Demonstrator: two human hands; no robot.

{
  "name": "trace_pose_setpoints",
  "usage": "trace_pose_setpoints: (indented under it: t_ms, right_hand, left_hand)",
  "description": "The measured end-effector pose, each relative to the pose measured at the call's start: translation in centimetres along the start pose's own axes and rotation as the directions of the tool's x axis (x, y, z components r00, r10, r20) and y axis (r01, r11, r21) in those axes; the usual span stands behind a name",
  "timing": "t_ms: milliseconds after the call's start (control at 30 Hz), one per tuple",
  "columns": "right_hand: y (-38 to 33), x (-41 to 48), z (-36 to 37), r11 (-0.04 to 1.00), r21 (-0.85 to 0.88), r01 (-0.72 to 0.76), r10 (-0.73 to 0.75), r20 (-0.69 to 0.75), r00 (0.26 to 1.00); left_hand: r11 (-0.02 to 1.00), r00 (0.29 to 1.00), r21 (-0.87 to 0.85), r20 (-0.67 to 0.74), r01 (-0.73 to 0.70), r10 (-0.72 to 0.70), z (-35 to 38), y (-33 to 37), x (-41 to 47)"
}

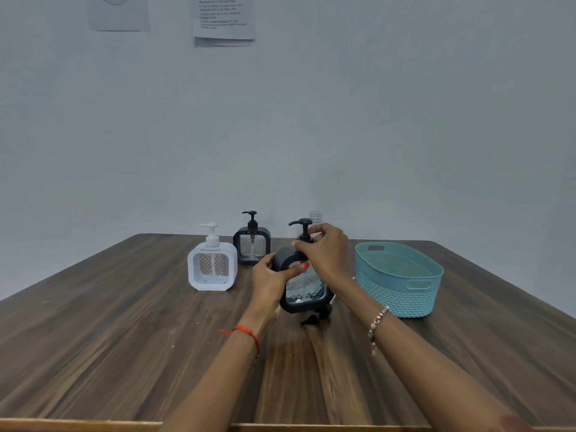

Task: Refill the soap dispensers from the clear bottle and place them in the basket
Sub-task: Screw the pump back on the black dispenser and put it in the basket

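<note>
Three dispensers on the wooden table (124, 338): white dispenser (212, 266) at left, far black dispenser (252, 244) just behind it to the right, near black dispenser (304, 288) in the middle, the one being worked. Left hand (269, 279) wraps the near dispenser's left side, thumb across the front, likely bracing the body so it won't turn or tip. Right hand (327, 251) is curled over the top, fingertips pinching the collar under the pump (303, 227); reads as twisting the pump, on or off I cannot tell. Liquid shows in the lower window. Clear bottle (315, 216) stands behind the right hand, only its uncapped neck visible, kept close for pouring. Teal basket (402, 294) sits at right, near the right forearm, no dispenser in it yet. Small black part (313, 319) lies at the near dispenser's base, identity unclear.
</note>
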State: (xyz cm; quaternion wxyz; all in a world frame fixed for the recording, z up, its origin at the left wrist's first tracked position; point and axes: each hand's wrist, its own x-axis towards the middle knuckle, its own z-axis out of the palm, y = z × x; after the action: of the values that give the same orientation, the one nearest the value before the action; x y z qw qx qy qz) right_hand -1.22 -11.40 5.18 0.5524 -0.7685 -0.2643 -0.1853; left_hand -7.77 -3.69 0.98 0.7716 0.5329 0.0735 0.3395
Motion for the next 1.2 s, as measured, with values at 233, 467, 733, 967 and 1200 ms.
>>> trace_pose_setpoints:
  t_ms: [233,467,733,967,1200]
  right_hand:
    - [1.1,0.7,-5.7,0.975,0.2,-0.1,0.053,0.227,0.972]
    - [3.6,1.8,-12.3,0.973,0.14,-0.183,0.123,0.356,0.926]
    - [5.0,4.7,-17.7,0.97,0.173,-0.171,0.125,0.249,0.96]
    - [7.2,6.3,-20.7,0.988,0.12,-0.102,0.078,0.187,0.979]
    - [10.7,6.2,-20.6,0.997,-0.047,-0.055,0.065,0.224,0.972]
  left_hand:
    - [1.0,0.997,-0.011,0.074,-0.003,0.004,1.8,1.0,0.1]
    - [1.0,0.987,-0.003,0.16,-0.007,0.008,6.8,0.8,0.6]
    - [0.999,0.953,-0.03,0.304,0.014,-0.004,13.4,0.4,1.7]
    - [0.993,0.931,0.093,0.363,-0.069,0.031,17.7,-1.2,3.1]
    - [0.967,0.925,0.237,0.38,-0.096,-0.001,18.3,-4.8,3.6]
